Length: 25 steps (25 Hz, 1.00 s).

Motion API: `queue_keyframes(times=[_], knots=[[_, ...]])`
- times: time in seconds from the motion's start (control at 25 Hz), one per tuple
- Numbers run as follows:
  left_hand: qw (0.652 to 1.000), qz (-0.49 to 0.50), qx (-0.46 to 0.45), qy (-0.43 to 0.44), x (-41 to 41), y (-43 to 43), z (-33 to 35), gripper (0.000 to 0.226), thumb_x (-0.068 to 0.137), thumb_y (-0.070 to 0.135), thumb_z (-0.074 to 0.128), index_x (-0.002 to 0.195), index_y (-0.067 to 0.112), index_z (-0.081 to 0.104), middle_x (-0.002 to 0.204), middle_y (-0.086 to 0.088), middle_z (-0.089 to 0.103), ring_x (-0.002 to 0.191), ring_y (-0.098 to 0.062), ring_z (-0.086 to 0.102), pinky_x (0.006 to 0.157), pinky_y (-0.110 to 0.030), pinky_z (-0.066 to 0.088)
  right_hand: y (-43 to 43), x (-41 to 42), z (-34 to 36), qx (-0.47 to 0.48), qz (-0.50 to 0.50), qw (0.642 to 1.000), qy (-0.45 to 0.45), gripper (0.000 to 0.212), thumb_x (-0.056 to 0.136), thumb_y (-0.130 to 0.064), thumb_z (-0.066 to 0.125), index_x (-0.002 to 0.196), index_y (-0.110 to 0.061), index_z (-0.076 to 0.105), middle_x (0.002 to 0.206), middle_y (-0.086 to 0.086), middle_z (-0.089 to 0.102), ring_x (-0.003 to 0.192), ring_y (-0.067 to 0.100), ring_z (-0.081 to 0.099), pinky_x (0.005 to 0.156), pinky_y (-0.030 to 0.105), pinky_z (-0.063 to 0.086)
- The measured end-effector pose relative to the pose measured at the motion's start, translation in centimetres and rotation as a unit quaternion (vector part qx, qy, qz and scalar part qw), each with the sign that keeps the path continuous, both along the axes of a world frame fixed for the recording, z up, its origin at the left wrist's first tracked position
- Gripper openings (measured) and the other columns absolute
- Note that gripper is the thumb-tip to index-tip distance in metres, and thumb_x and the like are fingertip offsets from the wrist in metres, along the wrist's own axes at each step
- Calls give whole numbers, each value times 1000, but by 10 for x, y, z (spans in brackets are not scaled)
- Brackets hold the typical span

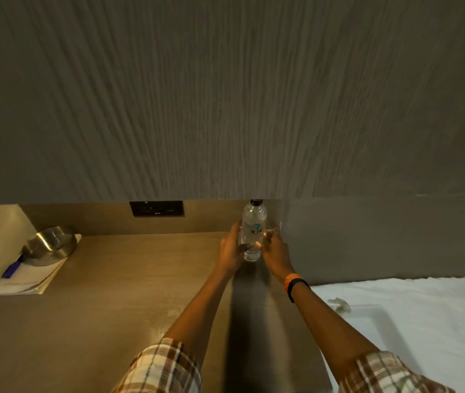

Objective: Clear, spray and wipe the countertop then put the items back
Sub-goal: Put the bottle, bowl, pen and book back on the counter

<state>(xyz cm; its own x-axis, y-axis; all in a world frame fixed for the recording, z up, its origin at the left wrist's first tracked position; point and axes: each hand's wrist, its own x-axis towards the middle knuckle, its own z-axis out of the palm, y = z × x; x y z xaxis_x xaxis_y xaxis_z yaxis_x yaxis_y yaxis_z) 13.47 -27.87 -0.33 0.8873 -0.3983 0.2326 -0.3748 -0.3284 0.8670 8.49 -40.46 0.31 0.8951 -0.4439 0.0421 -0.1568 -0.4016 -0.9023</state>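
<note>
Centrally, right of the frame's middle, a clear water bottle [254, 231] with a dark cap is seen standing upright on the wooden table [129, 279], close to the back wall. It is flanked by both hands: the left hand [232, 251] is curled around its left side, the right hand [275, 252] around its right side, and each grip is closed on the bottle's lower half. What look like clear glasses are seen between the fingers and the bottle, but this cannot be told for certain. An orange-and-black wristband [295, 285] is worn on the right wrist; plaid sleeves are seen at the lower edge. At the left of the frame, a round metal bowl [51, 245] is set on a booklet [27, 279], with a blue pen [10, 270] beside it. A dark socket panel [156, 208] is mounted on the back wall. A white bed sheet [424, 321] fills the lower right.
</note>
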Motion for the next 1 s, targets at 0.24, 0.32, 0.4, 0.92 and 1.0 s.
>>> queue_keyframes(times=[0.24,0.32,0.4,0.92,1.0], knots=[[968,26,234,-88,-27,59,-30,70,99,37,50,155,25,10,165,-10,16,154,-27,6,125,-50,14,45,-56,-37,-301,-18,953,23,63,97,-42,52,151,-20,30,156,7,29,140,24,35,113,42,44],[936,27,321,-142,-37,98,-40,68,99,50,36,156,23,10,165,-8,13,154,-25,-1,126,-52,6,78,-66,-46,-305,34,952,1,70,94,-52,50,153,-23,25,160,7,21,149,25,23,122,44,30],[906,35,386,-170,-43,143,-48,69,97,56,28,156,23,10,166,-8,13,154,-26,-2,125,-54,2,114,-62,-52,-350,68,934,18,77,91,-63,42,155,-25,22,165,6,14,155,25,10,127,44,15],[856,245,450,-70,36,505,-29,67,100,47,35,156,15,16,164,-13,17,153,-31,13,125,-48,17,416,93,-21,-337,246,909,23,71,93,-68,40,146,-21,39,159,12,30,144,31,35,116,45,39],[895,259,359,-56,53,523,-31,58,101,35,41,153,16,23,162,-11,23,149,-29,26,121,-42,28,446,122,-17,-296,237,925,15,58,97,-59,44,141,-21,46,148,11,43,133,29,46,108,41,45]])
